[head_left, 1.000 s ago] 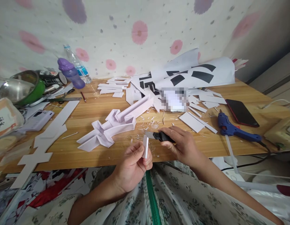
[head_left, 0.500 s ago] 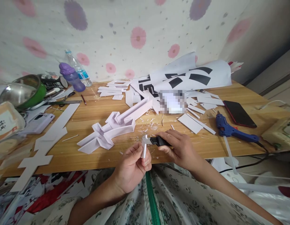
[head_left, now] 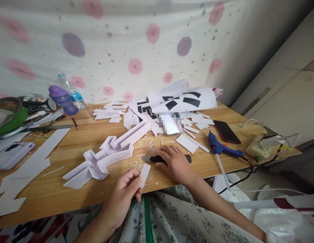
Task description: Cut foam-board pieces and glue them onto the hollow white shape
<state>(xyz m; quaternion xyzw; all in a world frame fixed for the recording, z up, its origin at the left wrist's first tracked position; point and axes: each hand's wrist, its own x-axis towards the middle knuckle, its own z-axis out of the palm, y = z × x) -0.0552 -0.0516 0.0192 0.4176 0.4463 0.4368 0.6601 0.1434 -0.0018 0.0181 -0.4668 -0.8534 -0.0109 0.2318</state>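
Between thumb and fingers, my left hand (head_left: 128, 185) pinches a small white strip of foam board (head_left: 145, 175), tilted upright just above the table's front edge. My right hand (head_left: 175, 162) is laid over a black utility knife (head_left: 157, 158) at the tabletop, thumb on the near side and fingers on the far side. The knife's blade points left, toward the strip but apart from it. Left of both hands stands a folded white foam-board shape (head_left: 101, 158) with raised walls. White shavings lie scattered around the blade.
A blue glue gun (head_left: 219, 146) and a dark phone (head_left: 226, 131) lie to the right. Printed paper sheets (head_left: 182, 101) and white offcuts (head_left: 187, 143) are at the back. A purple bottle (head_left: 63, 101), scissors (head_left: 49, 125) and a long flat white cutout (head_left: 32, 168) occupy the left.
The knife has gone from the strip down to the table, my right hand on it. My left hand has turned the strip so its flat face shows. The view has swung right.
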